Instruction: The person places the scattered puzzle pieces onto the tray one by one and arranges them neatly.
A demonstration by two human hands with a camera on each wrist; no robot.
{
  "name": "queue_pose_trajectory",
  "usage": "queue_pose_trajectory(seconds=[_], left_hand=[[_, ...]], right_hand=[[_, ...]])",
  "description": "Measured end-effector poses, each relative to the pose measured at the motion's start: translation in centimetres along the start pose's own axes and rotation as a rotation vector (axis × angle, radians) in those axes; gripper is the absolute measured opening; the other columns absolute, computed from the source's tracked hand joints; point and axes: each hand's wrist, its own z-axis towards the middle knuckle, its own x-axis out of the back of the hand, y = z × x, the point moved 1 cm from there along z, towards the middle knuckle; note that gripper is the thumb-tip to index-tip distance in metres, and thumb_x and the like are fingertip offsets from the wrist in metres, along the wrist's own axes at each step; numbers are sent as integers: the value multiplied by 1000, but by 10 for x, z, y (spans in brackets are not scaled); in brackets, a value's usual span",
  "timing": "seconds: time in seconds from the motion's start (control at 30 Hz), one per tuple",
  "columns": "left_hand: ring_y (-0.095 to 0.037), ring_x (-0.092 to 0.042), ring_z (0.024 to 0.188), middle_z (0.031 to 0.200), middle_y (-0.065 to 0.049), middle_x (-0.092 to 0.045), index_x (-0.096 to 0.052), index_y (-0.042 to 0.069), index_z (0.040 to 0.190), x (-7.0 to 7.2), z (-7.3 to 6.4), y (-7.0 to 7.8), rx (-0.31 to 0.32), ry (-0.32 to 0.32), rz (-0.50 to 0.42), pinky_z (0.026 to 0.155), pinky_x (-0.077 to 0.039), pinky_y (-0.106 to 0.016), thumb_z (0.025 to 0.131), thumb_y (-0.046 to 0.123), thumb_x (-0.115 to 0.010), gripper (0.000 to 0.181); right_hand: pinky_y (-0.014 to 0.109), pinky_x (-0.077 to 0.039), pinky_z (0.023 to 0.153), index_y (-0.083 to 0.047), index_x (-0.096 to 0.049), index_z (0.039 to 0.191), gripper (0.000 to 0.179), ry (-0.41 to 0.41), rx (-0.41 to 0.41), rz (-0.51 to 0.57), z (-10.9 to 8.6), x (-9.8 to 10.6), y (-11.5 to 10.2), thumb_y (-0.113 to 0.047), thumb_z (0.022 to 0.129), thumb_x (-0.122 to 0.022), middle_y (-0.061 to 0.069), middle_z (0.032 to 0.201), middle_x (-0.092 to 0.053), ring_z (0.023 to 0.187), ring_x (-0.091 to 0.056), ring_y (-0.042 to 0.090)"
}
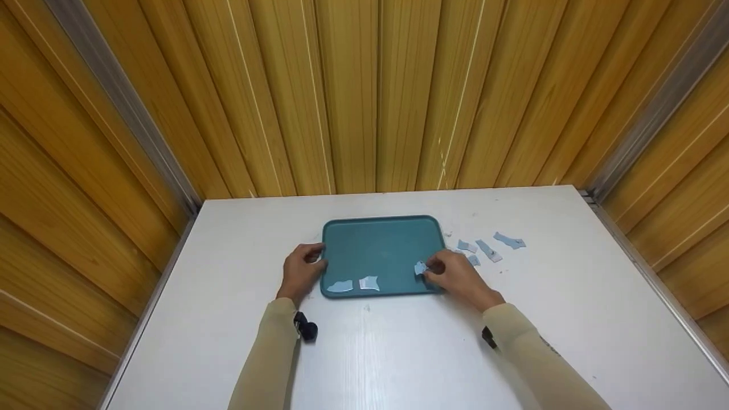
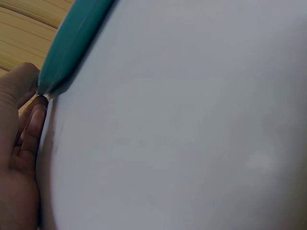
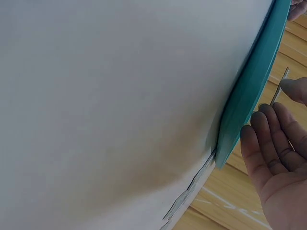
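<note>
A teal tray (image 1: 379, 250) lies on the white table. My left hand (image 1: 302, 270) is at its left side, with thumb and fingers gripping the rim; the left wrist view shows the thumb (image 2: 24, 79) against the tray's edge (image 2: 72, 48). Over the tray's right part, my right hand (image 1: 458, 276) pinches a small light-blue card piece (image 1: 420, 267) with irregular edges. Edge-on in the right wrist view, that card piece (image 3: 279, 87) is a thin strip between thumb and fingers. Two similar pieces, one at the left (image 1: 340, 286) and one beside it (image 1: 369, 283), lie along the tray's near edge.
Several more light-blue pieces lie on the table right of the tray, among them a long one (image 1: 488, 250) and a curved one (image 1: 510, 240). The white table (image 1: 370, 353) meets a wood-patterned ribbed wall (image 1: 376, 97) at the back.
</note>
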Motion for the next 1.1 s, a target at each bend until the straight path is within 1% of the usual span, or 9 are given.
queue_pose_trajectory(seconds=[0.27, 0.47, 0.63, 0.7, 0.77, 0.93, 1.1], left_hand=[[-22, -61, 112, 118, -2, -67, -74, 10, 130, -1, -1, 1, 3, 0, -5, 101, -50, -40, 91, 4, -78, 40], [-22, -60, 112, 118, -2, -67, -73, 11, 132, -1, -3, 2, 22, -3, 4, 101, -49, -40, 92, 6, -78, 41], [-22, -60, 111, 117, -3, -67, -73, 11, 132, -1, -3, 0, 28, 3, -6, 101, -49, -41, 92, 6, -78, 41], [-22, -60, 111, 117, -3, -67, -73, 10, 132, 0, -3, -1, 22, 2, -4, 100, -49, -41, 92, 6, -78, 41], [-22, -61, 110, 117, -3, -67, -74, 9, 131, -1, -2, -2, 5, 5, 6, 100, -49, -41, 91, 5, -78, 40], [-22, -62, 109, 119, -4, -69, -74, 7, 129, -1, 0, -2, -18, 16, 28, 98, -50, -40, 90, 2, -79, 40], [-22, -62, 110, 118, -3, -68, -74, 8, 130, 0, -1, 1, -3, 13, 21, 99, -50, -41, 90, 3, -79, 40]], right_hand=[[39, -58, 87, -4, -74, 109, 19, -18, 35, -16, 3, -16, -11, -10, 93, -82, 3, 104, -69, 96, -67, 18], [38, -58, 89, -7, -74, 109, 18, -51, 35, -1, 4, -28, -21, -11, 94, -82, 1, 104, -68, 97, -64, 16], [38, -58, 86, -4, -74, 108, 16, -69, 84, -14, 5, -35, -26, -9, 94, -80, 3, 103, -68, 95, -64, 17], [38, -58, 85, -4, -75, 108, 16, -75, 96, -25, 6, -37, -28, -9, 94, -80, 3, 103, -68, 94, -64, 17], [37, -58, 85, -3, -75, 107, 15, -77, 126, -28, 7, -39, -29, -9, 94, -81, 3, 101, -68, 93, -64, 17], [39, -58, 85, -2, -75, 106, 15, -77, 159, -35, 7, -43, -33, -8, 93, -81, 4, 100, -68, 92, -64, 17], [39, -58, 86, -2, -75, 107, 16, -87, 132, -48, 8, -45, -37, -9, 93, -81, 3, 100, -68, 92, -63, 17]])
